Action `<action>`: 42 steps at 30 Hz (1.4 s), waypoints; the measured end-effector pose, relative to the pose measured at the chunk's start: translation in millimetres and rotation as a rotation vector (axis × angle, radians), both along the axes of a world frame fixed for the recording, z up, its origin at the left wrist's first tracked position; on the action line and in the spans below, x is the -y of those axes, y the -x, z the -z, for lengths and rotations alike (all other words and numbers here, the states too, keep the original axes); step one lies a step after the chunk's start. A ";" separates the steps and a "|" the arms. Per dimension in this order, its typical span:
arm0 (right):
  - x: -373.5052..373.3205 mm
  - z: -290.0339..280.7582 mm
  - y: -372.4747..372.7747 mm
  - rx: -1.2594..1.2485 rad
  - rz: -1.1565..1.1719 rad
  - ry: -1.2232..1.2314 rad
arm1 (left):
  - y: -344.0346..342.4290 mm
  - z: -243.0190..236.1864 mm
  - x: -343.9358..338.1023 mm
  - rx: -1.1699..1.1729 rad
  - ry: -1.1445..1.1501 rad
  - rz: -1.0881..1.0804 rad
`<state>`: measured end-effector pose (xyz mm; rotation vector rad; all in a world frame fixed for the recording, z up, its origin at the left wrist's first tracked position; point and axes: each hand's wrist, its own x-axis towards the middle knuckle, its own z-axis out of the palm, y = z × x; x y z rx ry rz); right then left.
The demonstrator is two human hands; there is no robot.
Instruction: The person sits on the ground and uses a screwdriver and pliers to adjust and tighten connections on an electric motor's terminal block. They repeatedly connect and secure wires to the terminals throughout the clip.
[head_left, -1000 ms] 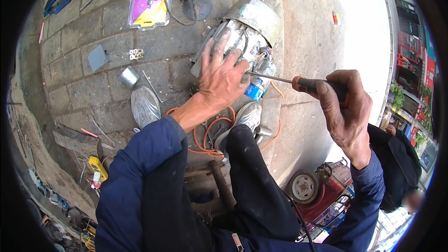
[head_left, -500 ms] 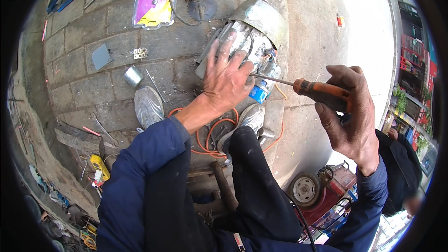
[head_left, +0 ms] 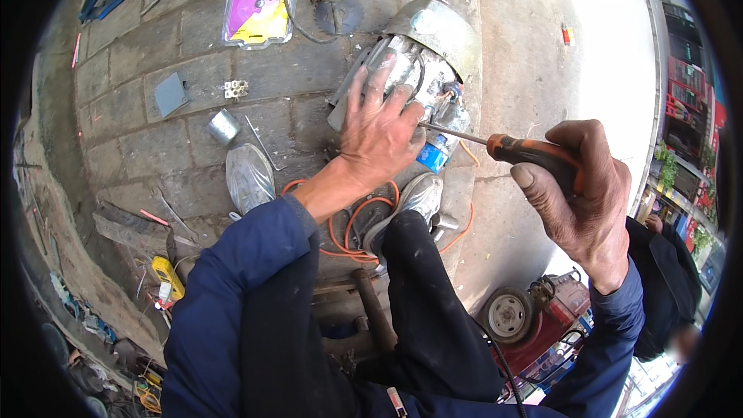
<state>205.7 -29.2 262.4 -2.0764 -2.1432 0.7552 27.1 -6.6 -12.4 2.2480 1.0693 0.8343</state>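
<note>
At 3 o'clock from the middle of the view, the right hand [head_left: 592, 213] is half open: its curled fingers loosely hold the butt of an orange-and-black screwdriver [head_left: 534, 158], thumb just below the handle. A second ago those fingers wrapped the handle more closely and less orange showed; now the handle has rolled. Its blade still runs toward 9 o'clock, the tip staying beside the left thumb. That suggests a fresh hold, not a tool being taken away. Just above centre, toward 12, the left hand [head_left: 379, 135] stays spread on the machine [head_left: 429, 23], fingers uncurled; whether its thumb pinches the blade I cannot tell. The machine lies at 1 o'clock, open wiring showing. Beyond, at 11, lies a purple-and-yellow disc pack [head_left: 259, 11].
</note>
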 end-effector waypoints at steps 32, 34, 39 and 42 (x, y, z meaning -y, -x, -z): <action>-4.7 10.9 3.0 0.054 0.024 -0.098 | 2.9 -1.1 -1.5 -0.012 0.003 0.010; -8.2 11.1 2.9 0.016 -0.057 -0.151 | 2.4 -0.9 0.0 -0.008 0.000 0.008; -4.0 14.3 -2.5 -0.021 0.036 -0.082 | 1.8 -1.9 -0.1 -0.004 0.012 0.018; -9.9 8.0 2.5 -0.014 0.000 -0.068 | 3.6 -0.8 -0.4 -0.013 0.010 0.014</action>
